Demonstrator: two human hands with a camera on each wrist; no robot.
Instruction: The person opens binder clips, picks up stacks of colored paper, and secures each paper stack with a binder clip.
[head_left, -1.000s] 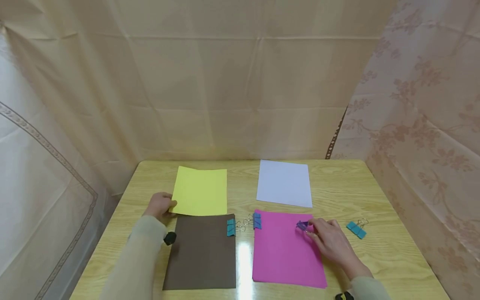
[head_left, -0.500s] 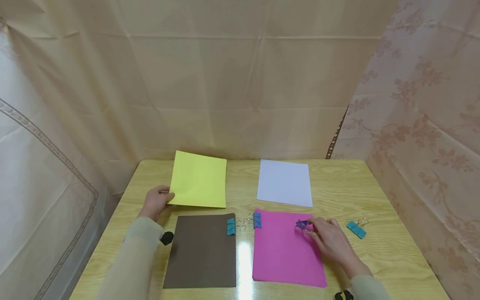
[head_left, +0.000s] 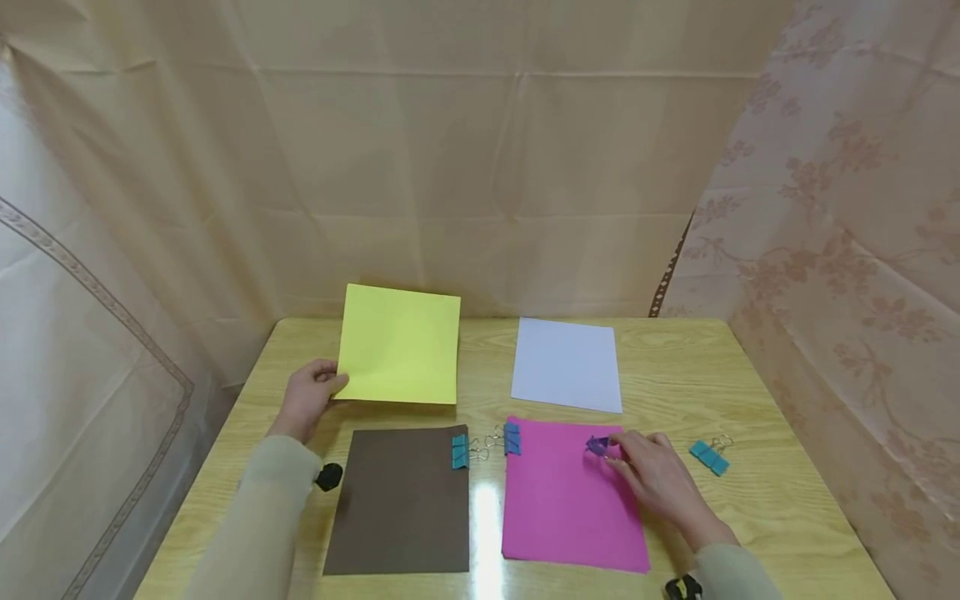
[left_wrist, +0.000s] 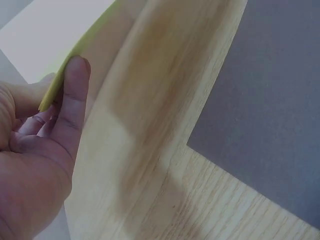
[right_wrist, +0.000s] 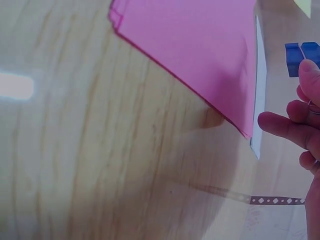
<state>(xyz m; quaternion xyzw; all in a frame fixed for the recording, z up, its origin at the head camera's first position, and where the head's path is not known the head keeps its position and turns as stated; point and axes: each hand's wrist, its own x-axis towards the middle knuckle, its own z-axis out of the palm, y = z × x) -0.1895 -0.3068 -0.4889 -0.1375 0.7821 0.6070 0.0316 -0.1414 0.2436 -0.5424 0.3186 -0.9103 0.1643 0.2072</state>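
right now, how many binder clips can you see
4: teal clip on brown paper, blue clip on pink paper, purple clip in the right hand, loose teal clip on the table. Others may be hidden.

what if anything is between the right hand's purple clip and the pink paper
Nothing visible: the right hand holds the purple clip over the pink paper, with no other object between them in the head view.

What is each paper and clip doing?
Yellow paper: raised, tilted, held by the left hand.
Purple clip: in the right hand, over the pink papers.
White paper: flat, no clip showing.
Brown paper: flat, teal clip on its right edge.
Pink papers: flat, blue clip on left edge.
Other teal clip: loose on the table.
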